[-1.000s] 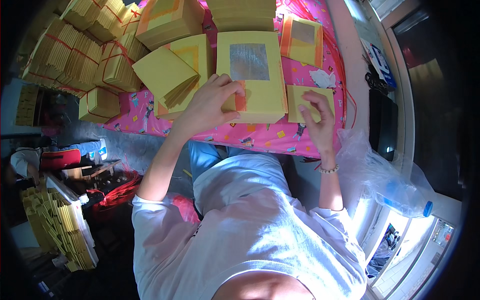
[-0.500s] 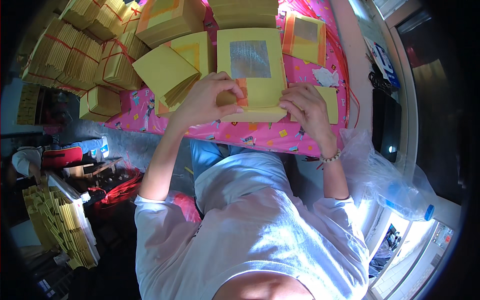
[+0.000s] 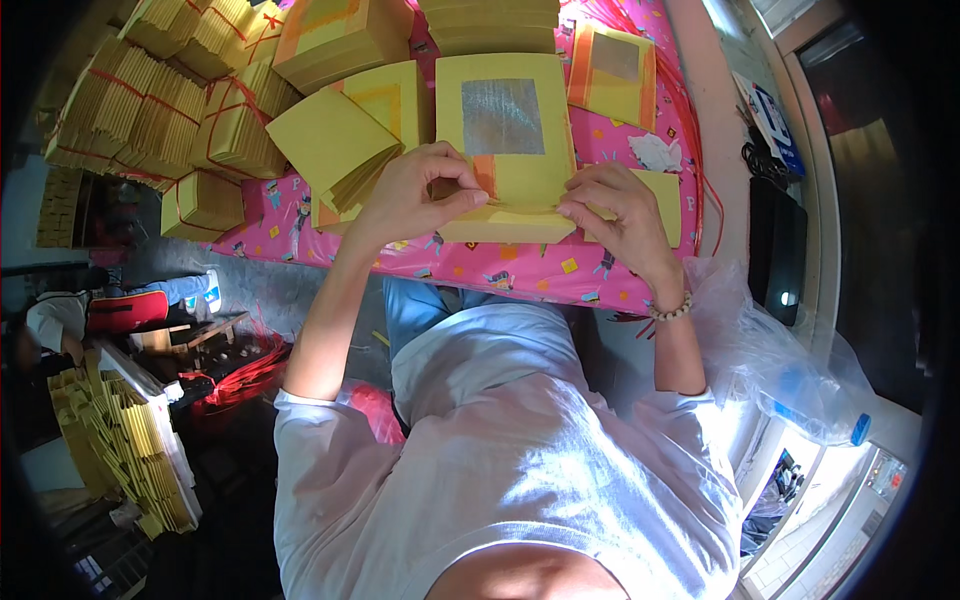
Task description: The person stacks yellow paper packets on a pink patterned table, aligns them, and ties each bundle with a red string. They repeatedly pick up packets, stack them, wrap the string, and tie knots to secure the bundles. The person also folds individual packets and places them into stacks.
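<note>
In front of me lies a stack of yellow paper (image 3: 505,232). Its top sheet (image 3: 455,100) bears a silver foil rectangle and an orange band. Thumb and fingers of my left hand (image 3: 415,195) pinch the sheet's near edge beside the orange band. At the near right corner my right hand (image 3: 622,215), with a beaded bracelet at its wrist, pinches the same edge. A narrow strip of that edge stands slightly raised between the hands. Just left of the stack, a folded wad of yellow paper (image 3: 330,140) rests on another pile.
A pink patterned cover (image 3: 460,268) lies on the table. Bundles tied with red string (image 3: 245,125) crowd its far left. A foil-marked pile (image 3: 610,75) and crumpled white tissue (image 3: 655,152) lie right. A clear plastic bag (image 3: 750,340) hangs beside the right edge. Another person (image 3: 60,322) is at far left.
My left thumb has moved up and right onto the paper's edge, closing toward the fingers. My right hand keeps its pinch at the corner. The whole view has shifted slightly.
</note>
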Available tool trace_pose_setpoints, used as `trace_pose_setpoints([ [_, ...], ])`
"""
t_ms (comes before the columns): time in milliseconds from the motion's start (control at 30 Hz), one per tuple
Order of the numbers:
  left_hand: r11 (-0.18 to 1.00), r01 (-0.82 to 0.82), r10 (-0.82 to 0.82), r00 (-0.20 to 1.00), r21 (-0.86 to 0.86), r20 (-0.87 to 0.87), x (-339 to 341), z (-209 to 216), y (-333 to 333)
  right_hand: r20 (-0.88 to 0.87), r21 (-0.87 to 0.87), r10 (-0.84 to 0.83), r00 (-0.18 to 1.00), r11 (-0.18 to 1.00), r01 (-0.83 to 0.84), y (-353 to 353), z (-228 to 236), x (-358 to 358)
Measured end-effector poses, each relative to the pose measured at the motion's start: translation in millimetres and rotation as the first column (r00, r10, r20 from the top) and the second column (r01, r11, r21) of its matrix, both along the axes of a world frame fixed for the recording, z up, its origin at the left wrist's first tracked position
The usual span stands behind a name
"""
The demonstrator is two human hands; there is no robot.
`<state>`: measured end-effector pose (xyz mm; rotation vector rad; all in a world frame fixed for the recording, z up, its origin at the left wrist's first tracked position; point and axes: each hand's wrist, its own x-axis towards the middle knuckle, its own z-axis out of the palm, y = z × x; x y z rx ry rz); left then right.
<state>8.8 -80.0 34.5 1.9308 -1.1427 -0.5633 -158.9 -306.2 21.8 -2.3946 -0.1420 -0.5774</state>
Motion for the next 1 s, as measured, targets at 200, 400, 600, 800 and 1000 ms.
trace_pose_setpoints([
  [200,1.000,-0.026,0.026,1.000,0.006,-0.006,-2,2,-1,-0.070,0.070,0.001,0.998,0.998,0.004,0,4,1],
  [400,0.999,-0.044,0.045,0.999,0.013,-0.031,-3,-1,-2,-0.080,0.097,0.000,0.997,0.995,0.008,1,3,2],
  [600,0.999,-0.049,0.050,0.999,0.010,-0.022,-4,-1,-3,-0.084,0.100,-0.004,0.996,0.995,0.013,1,2,2],
  [800,0.999,-0.054,0.054,0.997,0.005,-0.062,-6,-1,-2,-0.020,0.051,-0.009,1.000,0.999,0.010,2,1,3],
  [1000,0.997,0.081,-0.079,0.944,0.008,0.320,-14,15,-4,0.079,-0.117,-0.031,0.996,0.992,0.040,2,13,10],
])
